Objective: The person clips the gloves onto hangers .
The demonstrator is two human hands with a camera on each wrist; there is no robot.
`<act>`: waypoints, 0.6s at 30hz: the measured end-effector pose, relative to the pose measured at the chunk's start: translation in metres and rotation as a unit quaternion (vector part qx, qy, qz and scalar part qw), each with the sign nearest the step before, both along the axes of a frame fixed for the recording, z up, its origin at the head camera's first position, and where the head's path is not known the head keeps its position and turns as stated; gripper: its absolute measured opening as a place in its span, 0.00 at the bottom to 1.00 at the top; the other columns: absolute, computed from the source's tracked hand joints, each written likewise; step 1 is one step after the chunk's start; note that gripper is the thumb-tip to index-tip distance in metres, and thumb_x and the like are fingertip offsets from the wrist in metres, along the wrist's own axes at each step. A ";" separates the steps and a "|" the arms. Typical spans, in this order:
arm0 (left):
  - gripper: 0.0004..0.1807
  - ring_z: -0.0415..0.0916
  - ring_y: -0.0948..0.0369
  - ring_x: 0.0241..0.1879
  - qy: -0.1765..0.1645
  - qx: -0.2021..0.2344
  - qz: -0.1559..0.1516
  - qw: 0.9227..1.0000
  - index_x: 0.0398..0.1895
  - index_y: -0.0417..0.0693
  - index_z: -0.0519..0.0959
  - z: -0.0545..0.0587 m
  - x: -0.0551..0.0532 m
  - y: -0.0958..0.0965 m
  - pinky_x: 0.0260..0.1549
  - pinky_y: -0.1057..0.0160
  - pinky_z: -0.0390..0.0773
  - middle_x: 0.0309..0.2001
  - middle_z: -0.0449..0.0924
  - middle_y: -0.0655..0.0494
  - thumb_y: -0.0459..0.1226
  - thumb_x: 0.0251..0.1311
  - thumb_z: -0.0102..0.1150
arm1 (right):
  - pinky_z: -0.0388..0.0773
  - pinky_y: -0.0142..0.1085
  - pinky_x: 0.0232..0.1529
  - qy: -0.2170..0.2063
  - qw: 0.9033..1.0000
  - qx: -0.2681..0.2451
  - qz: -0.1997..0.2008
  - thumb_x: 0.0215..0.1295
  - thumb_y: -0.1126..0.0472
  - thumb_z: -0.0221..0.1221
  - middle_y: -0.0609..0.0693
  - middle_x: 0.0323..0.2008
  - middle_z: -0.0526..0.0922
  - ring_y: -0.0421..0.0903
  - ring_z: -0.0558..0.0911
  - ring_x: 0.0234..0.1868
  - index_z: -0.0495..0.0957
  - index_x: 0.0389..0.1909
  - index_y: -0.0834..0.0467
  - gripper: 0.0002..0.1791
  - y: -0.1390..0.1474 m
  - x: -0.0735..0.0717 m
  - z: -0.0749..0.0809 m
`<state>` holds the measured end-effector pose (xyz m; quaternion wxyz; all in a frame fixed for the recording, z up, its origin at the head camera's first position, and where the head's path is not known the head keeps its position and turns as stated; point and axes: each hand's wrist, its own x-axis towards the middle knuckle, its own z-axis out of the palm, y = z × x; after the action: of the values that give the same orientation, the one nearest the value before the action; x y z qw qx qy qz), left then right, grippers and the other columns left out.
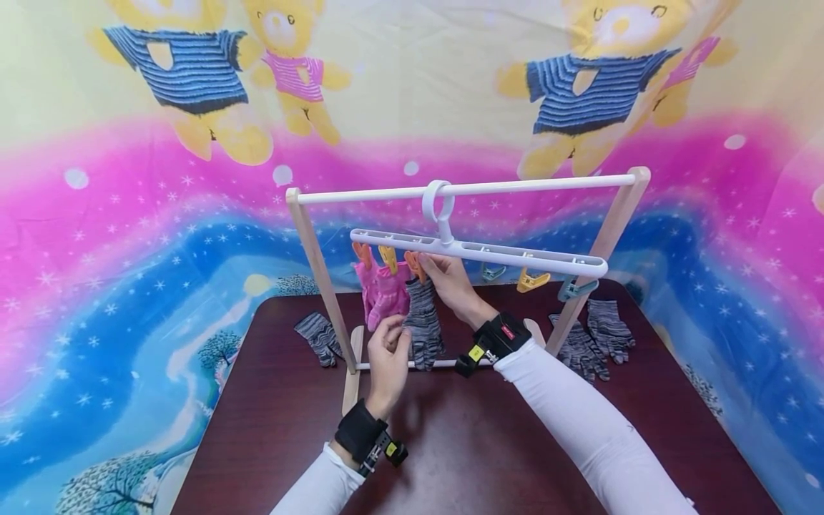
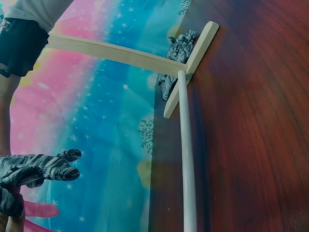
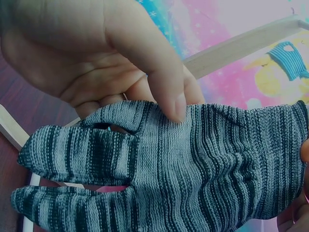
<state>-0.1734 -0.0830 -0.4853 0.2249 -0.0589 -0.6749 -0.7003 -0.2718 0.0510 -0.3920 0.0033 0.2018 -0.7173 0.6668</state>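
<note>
A grey-and-black striped knit glove (image 1: 423,325) hangs fingers down from an orange clothespin (image 1: 414,266) on the white hanger (image 1: 515,256). My right hand (image 1: 455,286) is up at that clothespin, pinching it with thumb and fingertips. Lower down, my left hand (image 1: 388,357) pinches the glove's left edge between thumb and fingers. The right wrist view shows the thumb pressed on the striped knit (image 3: 193,159), with the other fingers behind. Two pink gloves (image 1: 389,293) hang just left of it, from an orange and a yellow clothespin (image 1: 388,259).
A white rail (image 1: 541,185) on wooden posts (image 1: 320,279) carries the hanger, which slopes down rightward. Teal and yellow clothespins (image 1: 533,280) hang unused on its right half. One striped glove (image 1: 320,339) lies left on the dark table (image 1: 270,429); two more striped gloves (image 1: 609,330) lie right.
</note>
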 end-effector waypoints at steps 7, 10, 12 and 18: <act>0.13 0.68 0.70 0.25 -0.010 -0.008 0.004 1.000 0.55 0.33 0.76 -0.003 0.002 -0.003 0.29 0.72 0.68 0.42 0.85 0.33 0.25 0.68 0.53 | 0.72 0.37 0.56 -0.015 1.000 0.000 -0.002 0.79 0.52 0.50 0.64 0.56 0.83 0.47 0.80 0.57 0.81 0.57 0.66 0.23 0.000 -0.002 -0.001; 0.13 0.72 0.70 0.28 -0.015 -0.010 0.005 1.000 0.54 0.33 0.77 -0.004 0.003 -0.004 0.30 0.72 0.69 0.42 0.85 0.33 0.25 0.68 0.54 | 0.72 0.41 0.61 -0.020 1.000 -0.002 -0.005 0.79 0.51 0.51 0.63 0.58 0.83 0.51 0.80 0.62 0.81 0.58 0.63 0.22 0.000 -0.002 -0.001; 0.14 0.71 0.70 0.28 -0.019 -0.011 0.005 1.000 0.54 0.32 0.76 -0.005 0.004 -0.005 0.30 0.71 0.69 0.42 0.85 0.33 0.25 0.68 0.53 | 0.70 0.45 0.64 -0.016 1.000 -0.002 -0.005 0.79 0.51 0.51 0.63 0.57 0.84 0.52 0.79 0.64 0.81 0.59 0.63 0.22 0.001 -0.002 -0.001; 0.15 0.67 0.71 0.25 -0.037 -0.017 0.011 0.999 0.56 0.31 0.76 -0.005 0.004 -0.007 0.29 0.71 0.66 0.44 0.86 0.33 0.24 0.68 0.53 | 0.64 0.52 0.72 -0.001 1.000 -0.001 -0.018 0.78 0.52 0.52 0.63 0.57 0.83 0.52 0.75 0.68 0.82 0.54 0.67 0.23 0.003 -0.004 -0.003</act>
<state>-0.1689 -0.0901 -0.4906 0.2067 -0.0293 -0.6951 -0.6880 -0.2758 0.0544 -0.3951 0.0146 0.1887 -0.7203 0.6674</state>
